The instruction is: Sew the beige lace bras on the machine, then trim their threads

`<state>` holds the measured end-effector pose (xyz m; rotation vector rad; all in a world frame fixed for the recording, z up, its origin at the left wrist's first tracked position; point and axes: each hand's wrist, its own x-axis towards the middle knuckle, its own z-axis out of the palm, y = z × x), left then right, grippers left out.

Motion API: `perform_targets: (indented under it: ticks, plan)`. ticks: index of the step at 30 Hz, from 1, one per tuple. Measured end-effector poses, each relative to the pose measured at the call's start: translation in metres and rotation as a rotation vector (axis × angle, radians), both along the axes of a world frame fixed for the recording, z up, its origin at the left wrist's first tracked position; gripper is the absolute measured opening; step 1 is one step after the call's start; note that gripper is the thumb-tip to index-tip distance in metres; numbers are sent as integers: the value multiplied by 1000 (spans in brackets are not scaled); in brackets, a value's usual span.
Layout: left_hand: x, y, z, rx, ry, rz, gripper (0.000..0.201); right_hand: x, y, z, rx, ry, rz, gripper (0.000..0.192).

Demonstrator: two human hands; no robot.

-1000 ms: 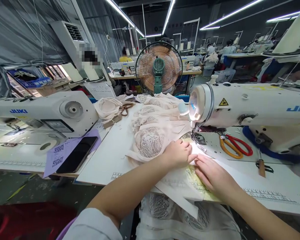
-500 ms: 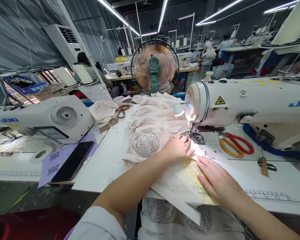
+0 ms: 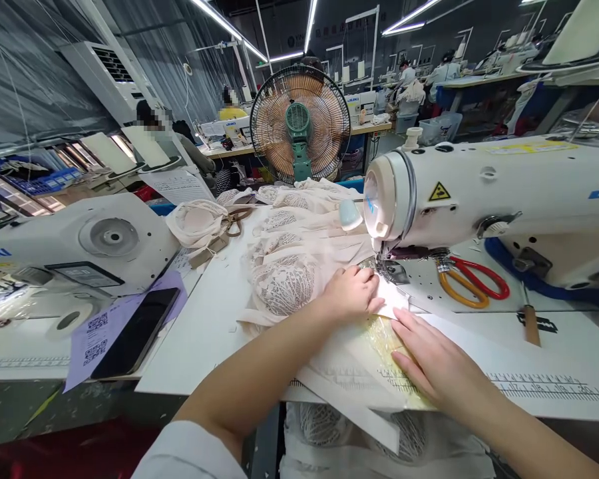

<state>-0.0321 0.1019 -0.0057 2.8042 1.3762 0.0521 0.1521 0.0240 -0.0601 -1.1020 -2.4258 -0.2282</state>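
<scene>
Right hand (image 3: 436,362) flat, palm down, fingers stretched open, pressing on pale cream fabric strip (image 3: 364,369) at near table edge; gripping nothing. Left hand (image 3: 352,293) just beyond, fingers curled loosely onto same fabric, fingertips touching white piece right before metal presser foot (image 3: 392,271); pinch or plain press, cannot tell. Fabric strip running from table edge up under both hands to presser foot, end hanging over near edge. Beige lace bra cups (image 3: 284,283) piled just left of left hand, heap stretching back along white sewing table (image 3: 204,339). Orange-and-red handled scissors (image 3: 472,285) on machine bed right of presser foot; wooden-handled tool (image 3: 529,324) near them. White industrial sewing machine (image 3: 489,196) over needle area, right side. Black phone (image 3: 137,322) on purple QR-code sheet (image 3: 92,336) far left, beside second white sewing machine (image 3: 80,246). Round pedestal fan with green hub (image 3: 299,123) behind pile. Other workers at far benches, blurred.
</scene>
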Motion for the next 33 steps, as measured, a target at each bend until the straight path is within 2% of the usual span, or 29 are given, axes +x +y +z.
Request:
perform_targets:
  ticks: [6,8,11,13,16,18,25,33]
  plan:
    - [-4,11,3,76,29,-30,40,-8,7,-2,-58,39,-13,40]
    - [-2,9,4,143,26,-47,32,-12,10,0,-65,62,-24,39]
    - [2,-5,4,161,25,-117,26,-17,15,6,-97,93,-14,39]
    - [5,-21,3,79,-26,-80,22,-20,17,11,-135,108,8,40]
    - [5,-39,1,-19,-123,19,38,-23,18,13,-179,130,26,40]
    - [2,-44,1,-1,-119,9,43,-22,17,10,-179,143,23,39]
    - [-13,-34,2,158,-36,-136,28,-8,13,2,-161,154,59,40]
    - [-22,-14,0,165,-51,-209,30,-3,13,5,-186,183,33,38]
